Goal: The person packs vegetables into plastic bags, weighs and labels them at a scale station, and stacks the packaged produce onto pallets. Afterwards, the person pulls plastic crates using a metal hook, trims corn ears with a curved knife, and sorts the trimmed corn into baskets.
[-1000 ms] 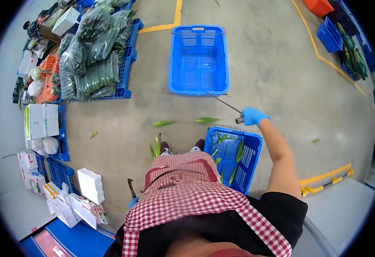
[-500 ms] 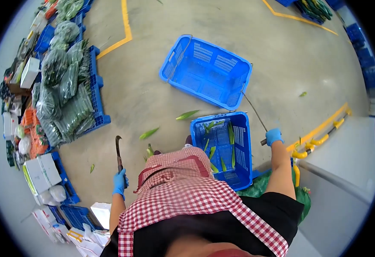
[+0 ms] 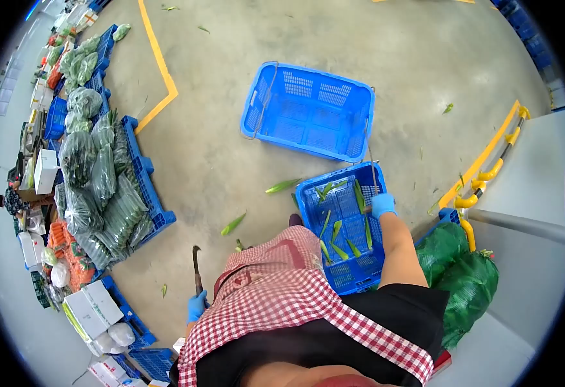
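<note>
My left hand, in a blue glove, is closed around the handle of a sickle, its curved tip pointing up above the floor. My gloved right hand grips the handle of a long thin metal hook. The rod runs up to the near right corner of a large blue crate with wire handles; whether it catches on the crate I cannot tell. Below my right hand stands a second blue crate with several loose green leaves on its bottom.
More green leaves lie on the floor. Bagged green vegetables are piled on blue pallets at left. On the right are green mesh sacks and a yellow-and-black guard rail. A person is at the far left.
My right hand has moved left, from beside the lower crate to over its right edge, and the hook stands steeper. My left hand sits lower in view, still with the sickle. The view has shifted.
</note>
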{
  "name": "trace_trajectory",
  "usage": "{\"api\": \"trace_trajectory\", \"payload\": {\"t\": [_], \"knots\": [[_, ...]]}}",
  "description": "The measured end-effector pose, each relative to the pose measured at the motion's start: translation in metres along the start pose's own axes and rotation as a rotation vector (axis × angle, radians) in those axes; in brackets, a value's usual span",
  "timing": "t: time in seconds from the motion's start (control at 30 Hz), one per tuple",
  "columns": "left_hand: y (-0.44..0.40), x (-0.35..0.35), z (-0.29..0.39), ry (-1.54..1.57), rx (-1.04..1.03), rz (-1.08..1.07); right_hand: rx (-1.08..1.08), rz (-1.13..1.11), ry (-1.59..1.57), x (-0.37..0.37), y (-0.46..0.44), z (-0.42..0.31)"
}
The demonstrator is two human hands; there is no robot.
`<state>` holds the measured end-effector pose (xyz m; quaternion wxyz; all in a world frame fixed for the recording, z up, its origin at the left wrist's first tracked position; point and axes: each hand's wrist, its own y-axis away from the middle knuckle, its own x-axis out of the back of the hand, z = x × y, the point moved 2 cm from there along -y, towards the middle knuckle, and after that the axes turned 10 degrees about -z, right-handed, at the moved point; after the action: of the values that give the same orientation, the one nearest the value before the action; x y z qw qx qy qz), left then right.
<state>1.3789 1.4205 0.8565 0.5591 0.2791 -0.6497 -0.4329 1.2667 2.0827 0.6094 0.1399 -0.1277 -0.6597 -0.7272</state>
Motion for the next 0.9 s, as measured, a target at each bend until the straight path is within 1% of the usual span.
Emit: {"api": "trace_trajectory", "payload": {"t": [0.1,0.17,0.2,0.23,0.3,0.37,0.43,0.5,0.53,0.63,0.7,0.73,0.77,0.8,0.83,0.87,0.9], "knots": [[-0.039,0.021,-0.051,-0.204,0.115,-0.039,0.127,0.223,-0.093,0.016,-0.028,-0.006],[-0.063,0.025,-0.057,-0.317,0.128,-0.091,0.137,0.316,-0.243,0.052,-0.002,-0.017],[-0.075,0.024,-0.058,-0.362,0.114,-0.122,0.129,0.406,-0.369,0.055,0.005,-0.023],[-0.090,0.028,-0.060,-0.400,0.084,-0.152,0.109,0.504,-0.498,0.038,0.024,-0.039],[-0.113,0.027,-0.041,-0.460,0.020,-0.219,0.165,0.670,-0.799,0.024,0.052,-0.061],[-0.137,0.029,-0.014,-0.541,-0.041,-0.296,0.248,0.683,-0.877,0.025,0.116,-0.093],[-0.161,0.030,0.013,-0.657,-0.090,-0.375,0.139,0.579,-0.733,0.003,0.167,-0.129],[-0.193,0.035,0.039,-0.783,-0.145,-0.442,0.084,0.581,-0.671,-0.056,0.210,-0.183],[-0.209,0.038,0.054,-0.856,-0.174,-0.474,0.036,0.710,-0.713,-0.083,0.244,-0.211],[-0.253,0.037,0.101,-1.034,-0.227,-0.533,-0.354,0.693,-0.866,-0.194,0.316,-0.303],[-0.278,0.035,0.139,-1.113,-0.255,-0.553,-0.617,0.546,-0.991,-0.252,0.392,-0.375],[-0.291,0.037,0.164,-1.160,-0.256,-0.545,-0.851,0.489,-1.211,-0.284,0.446,-0.435],[-0.297,0.033,0.178,-1.141,-0.230,-0.537,-1.022,0.448,-1.370,-0.309,0.484,-0.457],[-0.298,0.031,0.188,-1.112,-0.202,-0.521,-1.255,0.462,-1.482,-0.318,0.514,-0.479],[-0.284,0.027,0.194,-1.076,-0.157,-0.519,-1.478,0.474,-1.582,-0.325,0.538,-0.501],[-0.272,0.024,0.191,-1.040,-0.140,-0.498,-1.645,0.462,-1.672,-0.339,0.561,-0.527],[-0.251,0.028,0.146,-0.984,-0.174,-0.475,-1.795,0.499,-1.789,-0.405,0.587,-0.588]]}}
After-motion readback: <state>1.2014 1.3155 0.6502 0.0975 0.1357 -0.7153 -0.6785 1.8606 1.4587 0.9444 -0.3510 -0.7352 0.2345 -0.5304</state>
